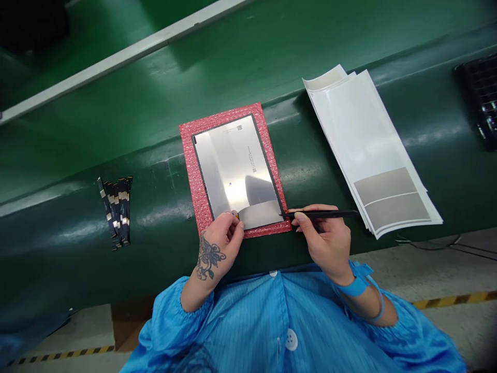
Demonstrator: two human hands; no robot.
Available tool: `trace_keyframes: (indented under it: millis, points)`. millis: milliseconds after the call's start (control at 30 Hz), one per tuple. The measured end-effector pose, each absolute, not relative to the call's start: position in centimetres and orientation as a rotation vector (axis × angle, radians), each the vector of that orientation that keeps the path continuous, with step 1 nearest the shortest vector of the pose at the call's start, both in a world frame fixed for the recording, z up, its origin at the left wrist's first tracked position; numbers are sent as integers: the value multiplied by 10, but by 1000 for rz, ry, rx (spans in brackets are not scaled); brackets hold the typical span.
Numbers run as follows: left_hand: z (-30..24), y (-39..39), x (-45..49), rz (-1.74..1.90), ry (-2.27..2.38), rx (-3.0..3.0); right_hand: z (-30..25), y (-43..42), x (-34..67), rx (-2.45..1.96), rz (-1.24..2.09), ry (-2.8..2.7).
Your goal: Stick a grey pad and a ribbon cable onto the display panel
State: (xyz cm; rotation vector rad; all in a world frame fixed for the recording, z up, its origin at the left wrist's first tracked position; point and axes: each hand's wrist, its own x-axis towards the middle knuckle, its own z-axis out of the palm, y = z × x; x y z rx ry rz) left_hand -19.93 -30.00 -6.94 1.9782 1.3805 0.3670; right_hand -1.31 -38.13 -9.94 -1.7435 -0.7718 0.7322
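Observation:
A display panel point(221, 160) with a shiny silver back lies on a pink bubble-wrap sheet point(189, 160) in front of me. Along its near edge lies a grey rectangular strip point(260, 213). My left hand point(223, 233) pinches at the strip's left end, beside a small orange-yellow spot; what sits between the fingertips is mostly hidden. In my right hand point(326, 238) is a pair of black tweezers point(310, 214), held nearly level. Their tips point left and touch or hover over the strip's right end.
Several black flex cables point(116, 210) lie bunched on the green mat point(155, 259) to the left. To the right is a stack of white backing sheets point(361, 119) with grey strips on the top one. A black tray-like object point(479, 98) stands at the far right. A pale rail point(128, 54) crosses behind.

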Motion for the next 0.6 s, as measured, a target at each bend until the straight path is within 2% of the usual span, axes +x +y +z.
trace_keyframes:
  millis: [600]
  points:
    - [-73,-302,-197,398,1352,2111,-101,-382,-13,-1748,731,-781]
